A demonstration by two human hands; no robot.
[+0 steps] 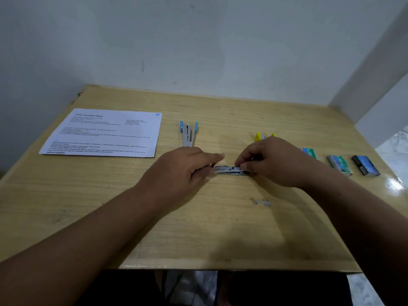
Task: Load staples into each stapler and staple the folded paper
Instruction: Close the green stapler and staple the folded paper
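Both my forearms reach in over the wooden table (154, 250), palms down, meeting at a stapler (229, 169) lying opened flat at mid-table. My left hand (183, 171) is closed round its left end with the forefinger extended along the top; my right hand (271, 161) pinches at the metal channel, apparently seating a staple strip, though my fingers hide it. The printed paper (106, 133) lies unfolded far left, a blue stapler (188, 133) beyond my left hand, staple boxes (340, 164) right.
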